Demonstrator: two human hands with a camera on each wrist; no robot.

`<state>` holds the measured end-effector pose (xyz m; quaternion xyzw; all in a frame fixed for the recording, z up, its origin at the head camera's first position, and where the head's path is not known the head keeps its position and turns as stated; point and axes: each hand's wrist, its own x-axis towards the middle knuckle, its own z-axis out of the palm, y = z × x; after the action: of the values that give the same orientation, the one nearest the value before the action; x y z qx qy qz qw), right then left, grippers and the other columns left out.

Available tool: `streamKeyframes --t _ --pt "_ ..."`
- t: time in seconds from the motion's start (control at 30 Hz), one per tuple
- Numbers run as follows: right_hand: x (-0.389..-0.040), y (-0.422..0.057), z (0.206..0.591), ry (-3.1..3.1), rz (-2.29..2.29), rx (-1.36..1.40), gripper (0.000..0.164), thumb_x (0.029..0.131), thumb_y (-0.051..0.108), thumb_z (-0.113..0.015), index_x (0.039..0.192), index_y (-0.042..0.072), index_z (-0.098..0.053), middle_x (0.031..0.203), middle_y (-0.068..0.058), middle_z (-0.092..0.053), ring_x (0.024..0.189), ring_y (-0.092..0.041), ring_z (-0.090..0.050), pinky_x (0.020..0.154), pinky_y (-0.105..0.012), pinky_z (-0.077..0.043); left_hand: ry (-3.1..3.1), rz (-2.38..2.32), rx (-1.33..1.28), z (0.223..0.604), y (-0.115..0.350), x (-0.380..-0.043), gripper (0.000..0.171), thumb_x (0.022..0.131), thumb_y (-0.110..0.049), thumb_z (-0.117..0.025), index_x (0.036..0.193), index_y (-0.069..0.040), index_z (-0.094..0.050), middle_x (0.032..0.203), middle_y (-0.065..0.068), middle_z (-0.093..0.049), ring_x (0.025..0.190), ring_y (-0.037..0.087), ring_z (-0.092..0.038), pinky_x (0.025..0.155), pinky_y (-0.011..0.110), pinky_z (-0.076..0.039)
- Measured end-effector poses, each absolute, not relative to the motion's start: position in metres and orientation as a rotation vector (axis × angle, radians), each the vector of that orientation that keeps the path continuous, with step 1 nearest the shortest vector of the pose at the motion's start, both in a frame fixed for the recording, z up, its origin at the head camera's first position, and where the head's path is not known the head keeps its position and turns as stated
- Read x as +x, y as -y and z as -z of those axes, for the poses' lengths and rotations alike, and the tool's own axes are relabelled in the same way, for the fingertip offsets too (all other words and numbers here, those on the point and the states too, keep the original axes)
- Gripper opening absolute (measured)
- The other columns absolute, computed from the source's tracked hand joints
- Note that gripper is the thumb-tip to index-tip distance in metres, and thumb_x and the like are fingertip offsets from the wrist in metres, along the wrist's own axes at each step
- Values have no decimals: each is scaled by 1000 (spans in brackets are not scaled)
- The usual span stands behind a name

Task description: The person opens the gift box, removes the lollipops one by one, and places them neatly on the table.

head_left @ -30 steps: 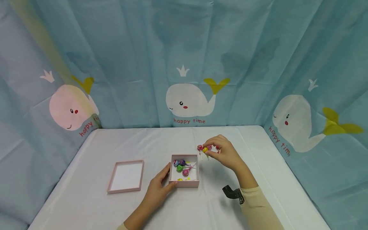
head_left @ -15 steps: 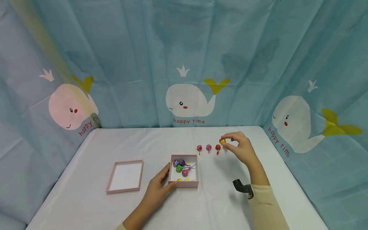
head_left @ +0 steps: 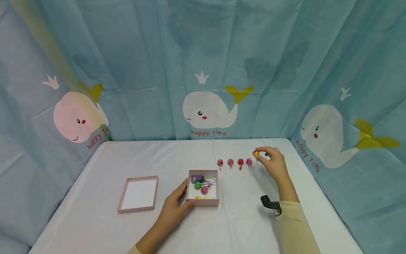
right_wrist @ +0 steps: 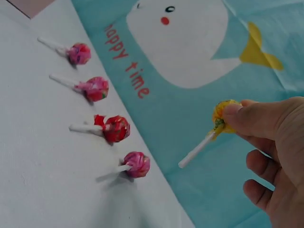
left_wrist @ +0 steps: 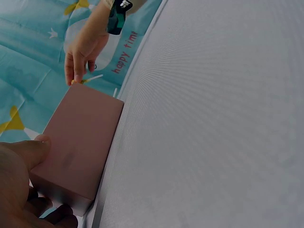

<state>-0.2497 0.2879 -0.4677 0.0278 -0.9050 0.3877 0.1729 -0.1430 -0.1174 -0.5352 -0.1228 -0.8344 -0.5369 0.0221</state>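
Note:
My right hand [head_left: 275, 163] pinches a yellow lollipop [right_wrist: 224, 116] by its wrapped head between thumb and fingertips, its white stick slanting down. It is at the right end of a row of lollipops on the table: a red one [head_left: 240, 162] among pink ones [head_left: 230, 162]. My left hand [head_left: 172, 206] grips the left side of an open pink box [head_left: 206, 203], thumb at the near wall and fingers along the left wall. Inside the box lie a green lollipop [head_left: 198, 185], a pink one [head_left: 204, 189], a purple one [head_left: 201, 179], a blue one [head_left: 194, 179] and a bit of yellow.
A pink-edged box lid [head_left: 156, 194] lies inside up to the left of the box. White cloth covers the table [head_left: 95, 225]. A blue curtain [head_left: 142, 70] with whale prints stands behind the table and along both sides.
My right hand has carried the yellow lollipop rightward along the row, from its left part to beyond its right end, uncovering the other lollipops. The left hand stays on the box.

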Motion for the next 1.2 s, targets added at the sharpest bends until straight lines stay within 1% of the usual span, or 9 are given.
streamKeyframes --t 0.1,0.2,0.33,0.5,0.6,0.77,0.87,1.07,1.2 --pt "-254 -292 472 2574 -1115 52 30 94 20 -77 123 13 -74 116 -17 -67 101 -27 -52 79 -37 -46 2587 1668 -370 535 116 -143 85 88 -30 -82 159 -19 -39 163 -1 -39 150 23 -36 120 38 -33" --pt "-260 -297 478 2600 -1103 40 30 95 21 -76 123 12 -74 114 -16 -68 100 -28 -53 77 -36 -45 2607 1689 -346 535 117 -142 85 88 -30 -82 160 -19 -38 163 -3 -38 151 19 -34 121 36 -32" --pt "-270 -306 487 2645 -1096 30 31 95 21 -76 124 11 -73 117 -15 -70 100 -28 -54 77 -34 -45 2610 1730 -336 534 117 -142 85 89 -28 -81 160 -19 -37 164 -2 -36 151 15 -32 121 34 -31" --pt "-281 -318 498 2695 -1155 2 31 95 21 -76 124 10 -73 120 -14 -72 100 -28 -55 79 -34 -45 2600 1726 -350 534 118 -144 84 89 -29 -81 160 -21 -37 165 -3 -37 151 15 -33 121 33 -32" --pt "-284 -324 504 2727 -1201 -20 31 95 21 -76 123 9 -73 120 -14 -71 102 -28 -54 82 -35 -44 2599 1728 -344 535 118 -144 83 89 -29 -81 160 -23 -38 164 -4 -37 151 14 -33 121 33 -32" --pt "-285 -332 512 2794 -1241 -36 33 95 22 -75 125 9 -72 124 -15 -70 108 -29 -54 88 -38 -44 2596 1699 -347 536 118 -143 83 89 -27 -82 159 -22 -39 163 -2 -38 151 18 -34 121 35 -31" --pt "-287 -334 516 2818 -1273 -38 35 96 24 -75 127 9 -72 126 -15 -69 111 -31 -55 92 -41 -45 2587 1673 -357 537 118 -143 83 88 -28 -82 159 -19 -39 163 -1 -39 150 21 -36 120 36 -31" --pt "-290 -335 519 2820 -1357 -85 37 97 27 -74 128 8 -71 128 -17 -69 114 -32 -58 101 -47 -47 2580 1673 -379 537 118 -146 83 88 -30 -81 159 -22 -38 163 -3 -38 151 20 -35 121 36 -31" --pt "-289 -333 519 2860 -1348 -67 34 96 23 -74 125 5 -72 126 -18 -69 106 -30 -59 94 -40 -48 2609 1679 -348 535 118 -144 85 87 -30 -82 159 -23 -38 163 -3 -38 151 19 -34 122 36 -30"
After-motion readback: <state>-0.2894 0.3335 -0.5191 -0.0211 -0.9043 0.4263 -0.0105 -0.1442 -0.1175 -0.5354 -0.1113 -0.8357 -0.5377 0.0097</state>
